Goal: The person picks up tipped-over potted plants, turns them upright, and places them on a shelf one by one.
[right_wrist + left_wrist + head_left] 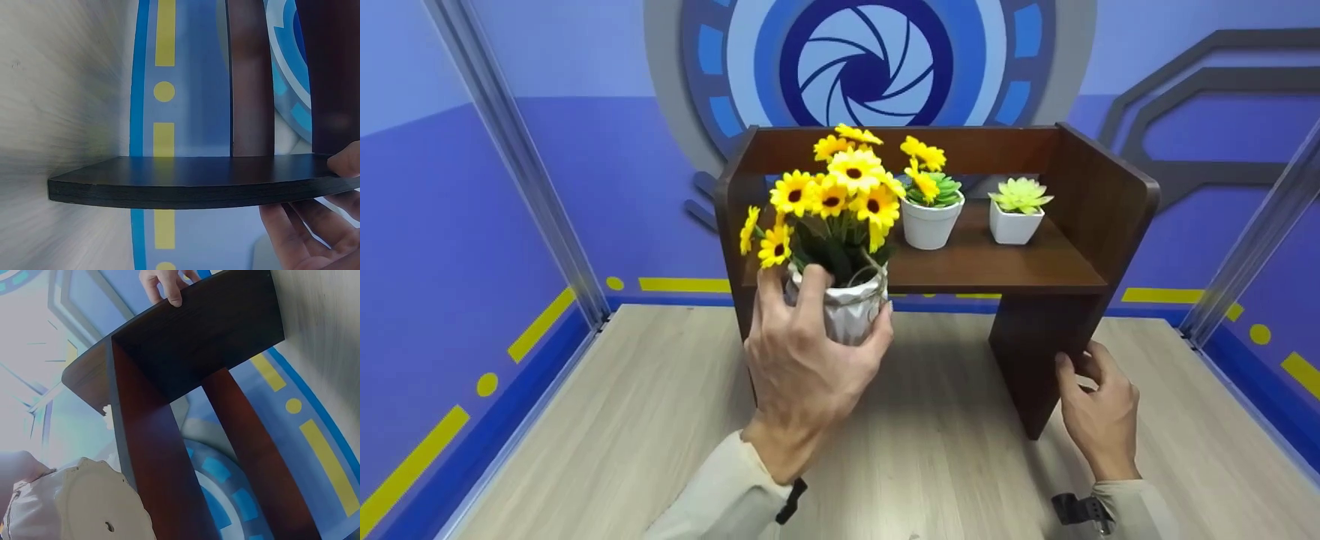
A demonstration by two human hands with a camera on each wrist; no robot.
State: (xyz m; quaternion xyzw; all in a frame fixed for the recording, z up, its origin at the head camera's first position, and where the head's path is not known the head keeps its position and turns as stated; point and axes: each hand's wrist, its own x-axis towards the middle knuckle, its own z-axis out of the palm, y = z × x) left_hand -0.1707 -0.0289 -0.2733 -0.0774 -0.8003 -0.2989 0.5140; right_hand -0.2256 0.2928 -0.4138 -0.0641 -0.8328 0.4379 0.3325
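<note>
My left hand [810, 345] grips a white pot [851, 311] of yellow sunflowers [840, 187], its fingers over the rim and thumb at the side. The pot is held up in front of the left part of a dark brown desktop shelf [997, 270]; its scalloped pale base [104, 503] shows in the left wrist view. My right hand [1102, 409] pinches the front edge of the shelf's right side panel [185, 194], with the thumb on the inner face and the fingers on the outer face.
On the shelf board stand a round white pot [930, 225] with a green succulent and a square white pot [1016, 226] with a pale green succulent. The shelf stands on a light wood table [915, 465]. Blue printed walls [577, 180] and metal posts enclose it.
</note>
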